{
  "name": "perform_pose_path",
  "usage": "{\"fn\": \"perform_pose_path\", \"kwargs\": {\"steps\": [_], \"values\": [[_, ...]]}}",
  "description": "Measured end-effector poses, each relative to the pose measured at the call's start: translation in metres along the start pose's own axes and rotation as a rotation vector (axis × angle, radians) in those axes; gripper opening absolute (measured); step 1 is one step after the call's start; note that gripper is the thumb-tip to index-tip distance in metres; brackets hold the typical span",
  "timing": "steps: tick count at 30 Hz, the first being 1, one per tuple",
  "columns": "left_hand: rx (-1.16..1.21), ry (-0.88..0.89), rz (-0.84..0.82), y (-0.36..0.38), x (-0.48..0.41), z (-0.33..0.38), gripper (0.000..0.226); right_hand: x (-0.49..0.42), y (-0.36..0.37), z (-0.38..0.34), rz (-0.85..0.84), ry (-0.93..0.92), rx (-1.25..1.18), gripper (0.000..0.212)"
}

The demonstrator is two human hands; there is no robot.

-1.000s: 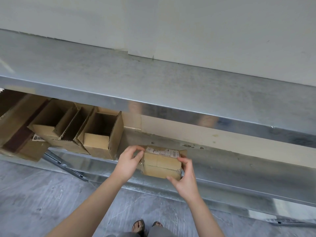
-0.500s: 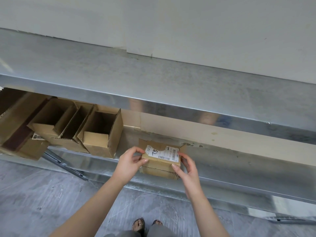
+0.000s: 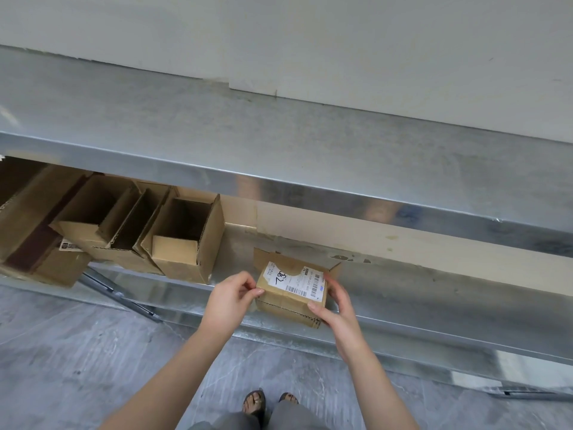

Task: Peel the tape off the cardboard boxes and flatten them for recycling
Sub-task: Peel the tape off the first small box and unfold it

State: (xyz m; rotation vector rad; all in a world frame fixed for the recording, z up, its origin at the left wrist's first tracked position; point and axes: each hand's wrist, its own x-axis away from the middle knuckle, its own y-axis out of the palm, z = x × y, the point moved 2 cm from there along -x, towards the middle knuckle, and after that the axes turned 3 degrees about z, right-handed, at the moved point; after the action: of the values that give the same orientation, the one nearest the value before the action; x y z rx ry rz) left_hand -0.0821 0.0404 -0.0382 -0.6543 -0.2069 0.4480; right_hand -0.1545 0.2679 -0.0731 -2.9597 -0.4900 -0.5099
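Brown cardboard box (image 3: 288, 301), white barcoded label (image 3: 294, 282); grey metal shelf (image 3: 279, 144).

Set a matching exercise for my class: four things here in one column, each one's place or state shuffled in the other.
Things
1. small labelled box
2. open box
3. left hand
4. right hand

Places or states
A. grips the labelled box's right end
B. at the lower shelf front edge, label up
C. pinches the labelled box's top left edge
D. further left on that shelf, opening forward

Pairs: 1-B, 2-D, 3-C, 4-A
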Motion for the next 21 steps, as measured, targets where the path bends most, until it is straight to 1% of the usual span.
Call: {"fn": "perform_pose_path", "kwargs": {"steps": [4, 10, 12, 15, 18, 21], "values": [[-0.060, 0.019, -0.002, 0.004, 0.000, 0.000, 0.021, -0.007, -0.001, -0.003, 0.002, 0.021, -0.029, 0.086], [-0.150, 0.128, -0.021, 0.007, 0.000, 0.001, 0.025, -0.010, -0.002, -0.001, 0.009, 0.019, -0.067, 0.089], [-0.148, 0.143, -0.036, 0.008, 0.001, -0.001, 0.025, -0.009, -0.002, -0.001, 0.009, 0.011, -0.084, 0.088], [-0.132, 0.140, -0.052, 0.006, 0.001, -0.003, 0.020, -0.008, -0.003, -0.001, 0.004, -0.009, -0.074, 0.086], [-0.084, 0.119, -0.043, 0.005, 0.002, -0.006, 0.017, -0.009, -0.004, -0.002, -0.011, -0.002, -0.065, 0.088], [-0.029, 0.080, -0.023, 0.006, 0.005, -0.010, 0.016, -0.009, -0.003, -0.002, -0.015, 0.010, -0.052, 0.086]]}}
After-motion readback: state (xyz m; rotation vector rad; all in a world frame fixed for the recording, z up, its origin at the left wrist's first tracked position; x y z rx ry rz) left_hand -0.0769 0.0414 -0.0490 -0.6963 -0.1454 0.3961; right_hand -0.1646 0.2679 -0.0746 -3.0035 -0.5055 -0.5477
